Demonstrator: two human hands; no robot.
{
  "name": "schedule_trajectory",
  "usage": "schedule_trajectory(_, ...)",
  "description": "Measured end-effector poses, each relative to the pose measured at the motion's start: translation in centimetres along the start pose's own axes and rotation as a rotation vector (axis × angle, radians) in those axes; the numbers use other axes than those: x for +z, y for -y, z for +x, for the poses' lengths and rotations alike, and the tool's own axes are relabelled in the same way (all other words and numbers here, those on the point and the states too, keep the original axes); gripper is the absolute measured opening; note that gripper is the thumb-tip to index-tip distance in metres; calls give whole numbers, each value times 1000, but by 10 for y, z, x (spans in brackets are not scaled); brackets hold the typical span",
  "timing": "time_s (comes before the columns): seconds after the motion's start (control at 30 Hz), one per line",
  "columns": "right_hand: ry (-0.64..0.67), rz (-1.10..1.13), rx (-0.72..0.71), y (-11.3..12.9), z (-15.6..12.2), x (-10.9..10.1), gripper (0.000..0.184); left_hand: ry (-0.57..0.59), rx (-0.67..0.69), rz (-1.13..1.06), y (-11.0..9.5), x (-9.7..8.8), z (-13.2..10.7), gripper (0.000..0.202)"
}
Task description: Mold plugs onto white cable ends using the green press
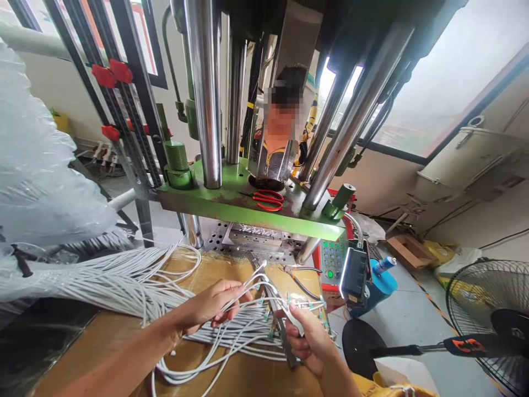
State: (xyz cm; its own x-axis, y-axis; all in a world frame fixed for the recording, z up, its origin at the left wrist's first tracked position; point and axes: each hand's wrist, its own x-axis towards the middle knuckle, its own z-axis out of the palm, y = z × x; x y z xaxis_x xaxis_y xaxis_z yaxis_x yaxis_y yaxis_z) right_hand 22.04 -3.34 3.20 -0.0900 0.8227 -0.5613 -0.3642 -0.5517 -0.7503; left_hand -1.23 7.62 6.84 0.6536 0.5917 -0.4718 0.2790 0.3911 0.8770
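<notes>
Cable (253, 285) in the left hand (222, 304), pale slim piece (296, 321) in the right hand (309, 339)

Green press (248, 212) stands at the far side of the brown tabletop (243, 381), with red-handled scissors (265, 194) lying on its plate. A thick bundle of grey cords (103, 282) sweeps in from the left and fans out under the hands. A dark metal bar (282, 333) lies between the hands, its long axis running from the press side down towards the right wrist. Pliers (303, 286) rest beyond the right hand, near the press.

The left hand's thumb and fingers are pinched together on the cable, which runs forward and rightward to a white tip (264, 265). That tip sits ahead of both hands, above the bar in this view; the left fingertips are the nearer. Whether it touches the bar I cannot tell.

The right hand is closed around the pale slim piece, which points away and leftward, roughly along the bar, its far end heading towards the tip. What the piece is cannot be made out.
</notes>
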Motion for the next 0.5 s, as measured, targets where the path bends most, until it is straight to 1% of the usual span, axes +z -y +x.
schedule_trajectory(0.03, -46, -81, -35, -1, 0, 1, 53, 7, -2, 4, 0, 1, -3, 60)
schedule_trajectory(0.07, -94, -155, -75, -2, -1, 2, 51, 40, -3, 21, 2, 3, -8, 58)
schedule_trajectory(0.13, -213, -320, -206, -3, -3, 1, 47, 175, -14, 87, 9, 5, -20, 52)
schedule_trajectory(0.2, -345, -536, -366, -3, -7, -4, 44, 315, -29, 109, 23, 4, -34, 47)
schedule_trajectory(0.23, -403, -670, -440, -3, -9, -8, 43, 323, -35, 46, 30, 1, -40, 46)
schedule_trajectory(0.27, -447, -802, -494, -4, -11, -14, 43, 265, -31, -77, 37, -4, -46, 44)
schedule_trajectory(0.3, -458, -910, -520, -5, -13, -21, 42, 142, -5, -250, 42, -12, -50, 41)
schedule_trajectory(0.37, -417, -1048, -502, -11, -11, -37, 40, -216, 131, -637, 43, -32, -52, 29)
schedule_trajectory(0.4, -401, -1122, -486, -16, -8, -46, 39, -404, 232, -796, 39, -44, -50, 22)
schedule_trajectory(0.43, -413, -1206, -478, -20, -3, -53, 39, -562, 345, -907, 32, -59, -46, 18)
schedule_trajectory(0.47, -448, -1303, -489, -24, 2, -58, 39, -672, 441, -974, 22, -74, -40, 20)
schedule_trajectory(0.5, -491, -1407, -524, -28, 7, -62, 39, -759, 502, -1005, 12, -91, -33, 23)
